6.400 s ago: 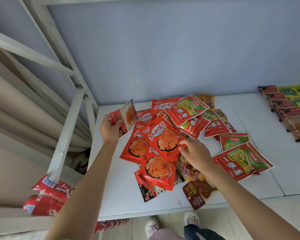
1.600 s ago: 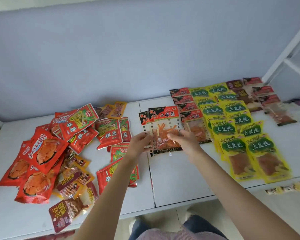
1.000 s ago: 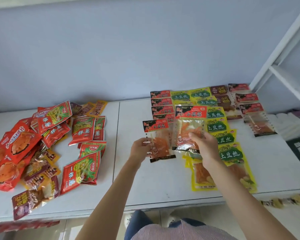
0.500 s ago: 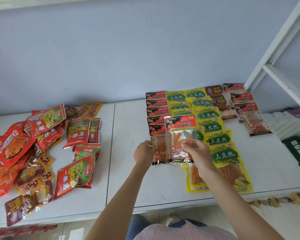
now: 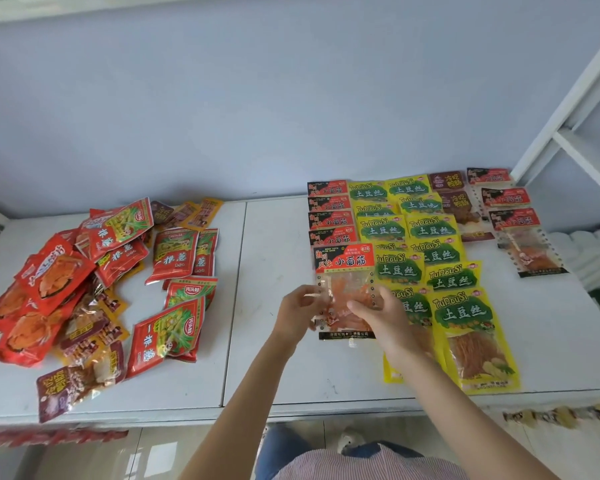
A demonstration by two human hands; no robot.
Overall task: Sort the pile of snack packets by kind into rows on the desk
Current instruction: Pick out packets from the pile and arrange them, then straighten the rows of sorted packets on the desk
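Both hands, left hand (image 5: 297,315) and right hand (image 5: 381,318), pinch one red-topped packet (image 5: 345,271) beside yellow packets (image 5: 465,313).

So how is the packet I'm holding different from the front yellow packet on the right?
The held packet has a red and black header over a clear body; the yellow packet has a green label. The held one sits under both hands, the yellow one lies untouched. Both lie face-up at the near end of a row.
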